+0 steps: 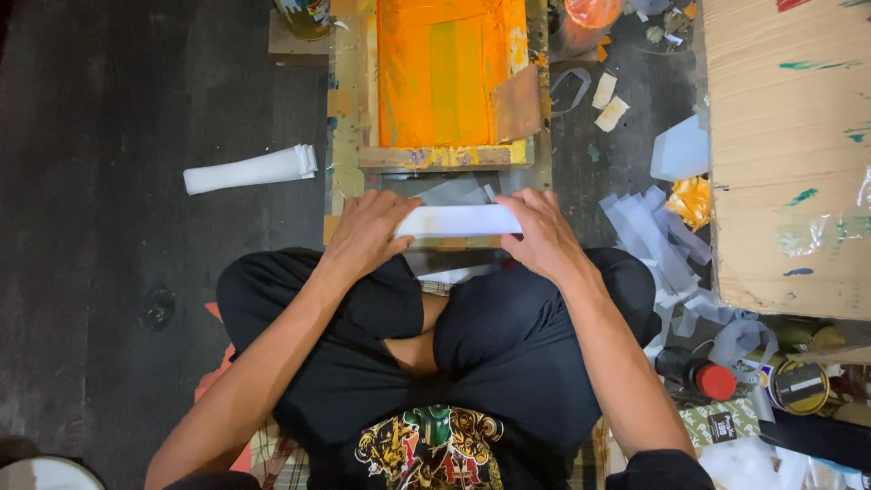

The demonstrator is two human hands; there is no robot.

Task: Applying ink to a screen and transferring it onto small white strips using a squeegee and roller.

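Observation:
A white strip of material [458,220] lies flat across a board in front of my crossed legs. My left hand [367,231] presses on its left end and my right hand [543,236] holds its right end, fingers curled over the edge. Just beyond stands a wooden printing frame [435,156] with a screen covered in orange ink [440,73]; a brown card scraper [518,104] leans inside it at the right.
A stack of white strips [249,170] lies on the dark floor at the left. Loose pale strips [658,236] pile at the right beside a large cardboard box [789,154]. A bottle with a red cap [699,374] and a tin [798,386] sit lower right.

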